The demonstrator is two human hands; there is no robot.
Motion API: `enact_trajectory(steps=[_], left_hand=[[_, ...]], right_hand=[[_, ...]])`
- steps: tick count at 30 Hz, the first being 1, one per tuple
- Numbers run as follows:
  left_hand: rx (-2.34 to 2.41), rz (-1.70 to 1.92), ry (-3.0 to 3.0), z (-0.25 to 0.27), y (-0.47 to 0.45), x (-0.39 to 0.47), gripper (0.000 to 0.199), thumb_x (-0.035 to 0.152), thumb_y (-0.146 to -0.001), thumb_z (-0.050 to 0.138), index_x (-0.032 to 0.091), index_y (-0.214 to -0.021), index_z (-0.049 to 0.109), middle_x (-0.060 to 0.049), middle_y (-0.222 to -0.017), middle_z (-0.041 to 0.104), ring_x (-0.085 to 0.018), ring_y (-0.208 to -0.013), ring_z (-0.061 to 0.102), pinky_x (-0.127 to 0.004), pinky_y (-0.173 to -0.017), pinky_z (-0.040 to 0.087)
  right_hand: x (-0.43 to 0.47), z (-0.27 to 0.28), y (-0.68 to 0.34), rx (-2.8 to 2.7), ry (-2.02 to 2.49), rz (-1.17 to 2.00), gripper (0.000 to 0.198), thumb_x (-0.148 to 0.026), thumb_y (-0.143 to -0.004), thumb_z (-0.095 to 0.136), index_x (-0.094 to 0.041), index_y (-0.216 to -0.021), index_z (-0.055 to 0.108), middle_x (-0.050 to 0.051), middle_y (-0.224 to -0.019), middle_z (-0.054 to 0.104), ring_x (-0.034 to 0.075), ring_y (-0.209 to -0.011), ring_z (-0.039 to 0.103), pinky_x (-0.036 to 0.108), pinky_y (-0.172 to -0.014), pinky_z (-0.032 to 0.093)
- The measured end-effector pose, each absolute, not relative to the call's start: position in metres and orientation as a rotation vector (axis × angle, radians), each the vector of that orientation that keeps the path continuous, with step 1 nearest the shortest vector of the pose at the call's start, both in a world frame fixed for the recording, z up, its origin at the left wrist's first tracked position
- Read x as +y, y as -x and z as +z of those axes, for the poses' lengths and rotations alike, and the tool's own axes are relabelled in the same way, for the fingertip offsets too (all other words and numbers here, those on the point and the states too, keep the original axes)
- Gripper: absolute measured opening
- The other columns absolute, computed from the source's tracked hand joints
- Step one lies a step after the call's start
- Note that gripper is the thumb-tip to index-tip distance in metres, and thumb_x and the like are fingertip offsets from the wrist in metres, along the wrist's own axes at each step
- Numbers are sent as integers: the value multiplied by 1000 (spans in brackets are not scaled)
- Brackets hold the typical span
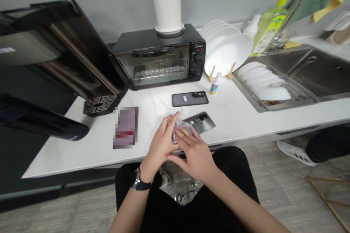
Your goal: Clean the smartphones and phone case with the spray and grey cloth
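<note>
Just over the front edge of the counter, a thin pale grey cloth point(186, 125) is bunched between my hands. My left hand point(161, 140), with a watch on the wrist, grips it from the left, thumb and fingers around it. From the right, my right hand point(196, 153) presses its fingers onto the cloth, thumb apart below. What else the cloth may cover is hidden. Right behind lies a grey phone point(205, 123), back up and partly covered by the cloth. Farther back are a black phone case point(188, 99) and a small spray bottle point(215, 84), standing upright.
A pixelated phone-shaped thing point(127, 125) lies on the counter point(101, 153) to the left, near a coffee machine point(82, 54) and a dark bottle point(41, 118). Behind stand a toaster oven point(161, 65) and plates point(229, 52). A sink point(325, 65) is at right.
</note>
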State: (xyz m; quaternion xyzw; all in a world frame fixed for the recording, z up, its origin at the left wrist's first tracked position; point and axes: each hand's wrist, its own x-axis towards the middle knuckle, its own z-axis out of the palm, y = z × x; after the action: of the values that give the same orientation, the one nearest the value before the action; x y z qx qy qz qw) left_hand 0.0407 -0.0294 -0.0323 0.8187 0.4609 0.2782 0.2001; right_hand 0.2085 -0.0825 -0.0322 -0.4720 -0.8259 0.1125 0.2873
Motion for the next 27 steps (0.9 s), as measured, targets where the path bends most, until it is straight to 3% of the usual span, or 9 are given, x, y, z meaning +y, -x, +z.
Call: enact_trajectory(steps=[5,10,15,20,23,27], left_hand=[[1310,763,-2265,-30,-43,-31,115,32,-82,90,39,-170,16,-12,-152,49,-34,-140,57,-50,-119,49],[1307,757,-2292,-30,-42,-30,119,40,-77,94,39,-169,18,-12,-152,50,-35,-141,57,-52,-119,48],[1273,771,-2292,-32,-41,-30,108,21,-87,82,37,-170,15,-13,-155,48,-33,-142,55,-49,-117,50],[1354,755,-2277,-32,-43,-32,109,3,-83,71,36,-170,15,-13,-156,48,-32,-143,53,-47,-116,51],[1351,737,-2278,-30,-43,-33,113,17,-83,84,37,-170,14,-12,-155,50,-33,-142,55,-49,-117,50],[1328,755,-2290,-29,-43,-32,119,39,-78,93,38,-169,17,-12,-154,51,-35,-142,55,-52,-119,48]], right_hand=[[-99,-43,-266,-2144,1437,168,52,-49,-109,49,-20,-152,56,12,-158,56,32,-153,47,61,-126,38],[-63,-47,-289,-2023,1603,19,64,-56,-108,49,-13,-154,53,18,-161,52,38,-151,48,67,-123,38],[-55,-34,-232,-2158,1383,200,66,-62,-104,55,-13,-148,60,16,-156,58,35,-152,47,62,-128,35],[-93,-32,-223,-2266,1239,327,66,-64,-105,53,-16,-149,57,12,-158,57,30,-152,48,59,-129,34],[-101,-40,-260,-2214,1385,226,54,-51,-110,47,-18,-152,54,10,-160,55,28,-155,45,59,-128,37],[-77,-48,-295,-2035,1598,48,56,-49,-112,42,-14,-154,52,15,-159,55,33,-151,50,62,-123,41]])
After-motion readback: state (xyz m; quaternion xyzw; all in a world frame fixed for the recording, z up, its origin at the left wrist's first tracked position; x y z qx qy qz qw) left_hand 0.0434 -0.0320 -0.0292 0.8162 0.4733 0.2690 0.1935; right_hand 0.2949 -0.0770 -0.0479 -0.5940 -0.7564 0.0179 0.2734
